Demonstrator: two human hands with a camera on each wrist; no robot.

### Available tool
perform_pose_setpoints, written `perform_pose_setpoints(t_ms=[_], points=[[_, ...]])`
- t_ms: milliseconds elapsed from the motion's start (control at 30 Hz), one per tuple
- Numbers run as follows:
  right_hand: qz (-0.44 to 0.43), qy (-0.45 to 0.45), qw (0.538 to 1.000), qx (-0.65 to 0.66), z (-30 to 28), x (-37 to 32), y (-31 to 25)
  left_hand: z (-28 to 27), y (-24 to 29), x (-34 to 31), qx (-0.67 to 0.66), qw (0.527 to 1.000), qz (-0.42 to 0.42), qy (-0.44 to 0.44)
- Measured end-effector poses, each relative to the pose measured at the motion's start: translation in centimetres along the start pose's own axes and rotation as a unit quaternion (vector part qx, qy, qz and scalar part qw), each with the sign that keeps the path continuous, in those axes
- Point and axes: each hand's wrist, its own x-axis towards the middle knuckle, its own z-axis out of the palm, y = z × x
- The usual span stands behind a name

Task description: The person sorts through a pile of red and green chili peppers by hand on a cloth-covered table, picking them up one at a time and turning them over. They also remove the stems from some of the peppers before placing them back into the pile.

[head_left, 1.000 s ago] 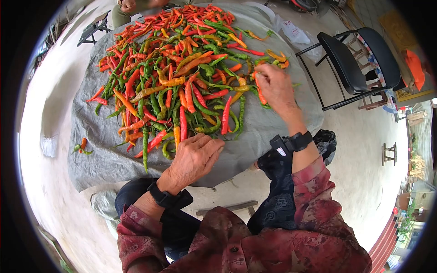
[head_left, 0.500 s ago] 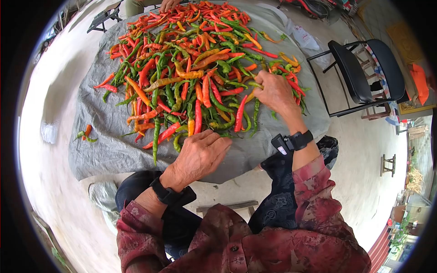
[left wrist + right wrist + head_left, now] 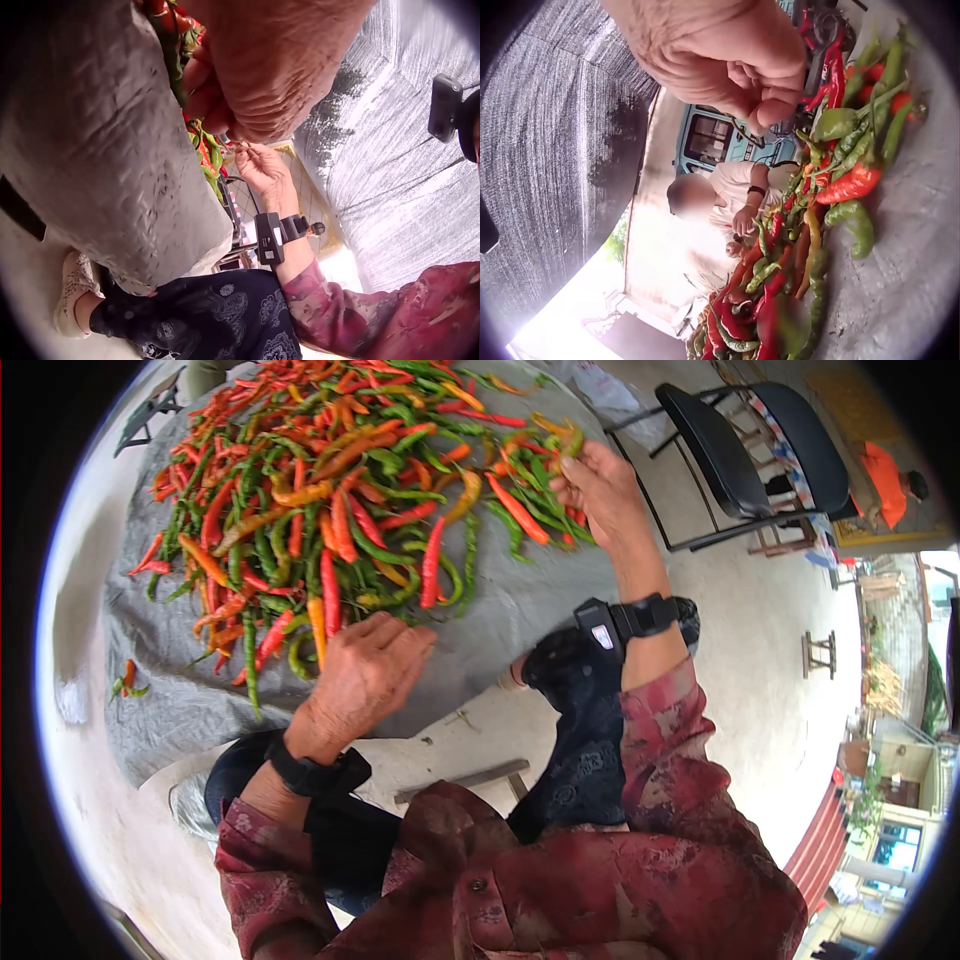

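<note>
A big heap of red, orange and green chili peppers (image 3: 330, 490) lies on a grey sheet (image 3: 520, 600). My left hand (image 3: 385, 650) rests on the sheet at the heap's near edge, fingers bent beside a red and an orange chili, holding nothing I can see. My right hand (image 3: 575, 470) is lifted at the heap's right edge and pinches a thin chili stem (image 3: 748, 135) between thumb and fingertips. In the left wrist view that right hand (image 3: 259, 165) shows beyond my left hand (image 3: 255, 82). Green and red chilies (image 3: 840, 180) lie just under the right hand (image 3: 757, 97).
A black chair (image 3: 740, 450) stands right of the sheet. Another person (image 3: 727, 195) sits at the heap's far side with a hand on it. A few loose chilies (image 3: 127, 678) lie on the ground at the left. A small stool (image 3: 820, 652) stands far right.
The view has swung left and down. My right hand has lifted from the heap's right edge with a stem pinched. My left hand has stayed on the sheet.
</note>
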Motion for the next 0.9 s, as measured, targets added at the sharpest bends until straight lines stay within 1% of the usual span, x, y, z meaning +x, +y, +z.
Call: perform_pose_setpoints(t_ms=[67, 133, 167, 200, 233, 267, 300, 367, 400, 467, 500, 567, 600, 667, 700, 767, 800, 867, 900], points=[[0.000, 0.002, 1.000, -0.019, -0.5, -0.1, -0.1, 0.4, 0.2, 0.3, -0.009, 1.000, 0.001, -0.006], [-0.036, 0.051, 0.990, -0.130, -0.7, -0.1, -0.3, 0.4, 0.1, 0.5, -0.004, 1.000, 0.001, -0.010], [-0.103, 0.077, 0.977, -0.167, -1.4, 0.7, 1.2, 0.4, 0.1, 0.6, -0.007, 1.000, -0.005, -0.005], [-0.099, 0.082, 0.978, -0.167, -1.4, 0.5, 1.2, 0.4, 0.0, 0.7, -0.009, 1.000, -0.010, 0.000], [-0.204, 0.150, 0.916, -0.310, -1.4, 0.3, 1.1, 0.4, -0.1, 0.7, -0.002, 1.000, -0.011, 0.006], [-0.304, 0.212, 0.819, -0.438, -1.1, 0.5, 1.0, 0.4, 0.0, 0.7, 0.000, 1.000, -0.011, 0.004], [-0.305, 0.212, 0.821, -0.432, -0.4, 0.5, 0.7, 0.2, 0.0, 0.8, -0.001, 1.000, -0.014, 0.004], [-0.247, 0.113, 0.912, -0.307, 1.2, 0.1, 0.3, -0.2, -0.1, 0.7, 0.007, 1.000, -0.022, 0.003], [-0.248, 0.112, 0.914, -0.302, 2.3, -0.2, 0.4, -0.1, 0.0, 0.7, 0.005, 1.000, -0.019, -0.002], [-0.303, -0.033, 0.873, -0.379, 4.9, -0.8, 0.8, -0.1, 0.1, 0.5, 0.003, 1.000, -0.017, -0.010], [-0.303, -0.034, 0.874, -0.378, 5.8, -0.9, 1.1, -0.2, 0.0, 0.4, 0.009, 1.000, -0.011, -0.012], [-0.295, -0.053, 0.808, -0.508, 7.3, -1.3, 1.5, -0.3, 0.0, 0.2, 0.012, 1.000, -0.006, -0.014], [-0.295, -0.056, 0.808, -0.507, 7.8, -1.2, 1.9, -0.5, 0.0, 0.2, 0.011, 1.000, -0.010, -0.007], [-0.241, -0.076, 0.787, -0.563, 8.6, -0.6, 2.5, -1.0, -0.1, -0.2, 0.008, 1.000, -0.017, 0.001], [-0.241, -0.079, 0.786, -0.563, 9.1, -0.3, 2.5, -1.2, -0.3, -0.3, 0.010, 1.000, -0.017, 0.009], [-0.163, -0.073, 0.789, -0.588, 10.0, 0.3, 2.6, -1.5, -0.7, -0.7, 0.012, 1.000, -0.020, 0.021], [-0.165, -0.078, 0.788, -0.588, 10.2, 0.3, 2.5, -1.6, -0.8, -1.0, 0.022, 0.999, -0.026, 0.020], [-0.125, -0.092, 0.789, -0.595, 10.2, 0.5, 2.1, -2.0, -0.9, -1.4, 0.034, 0.999, -0.035, 0.019], [-0.127, -0.106, 0.798, -0.580, 10.1, 0.8, 2.1, -2.1, -1.0, -1.5, 0.033, 0.999, -0.031, 0.021]])
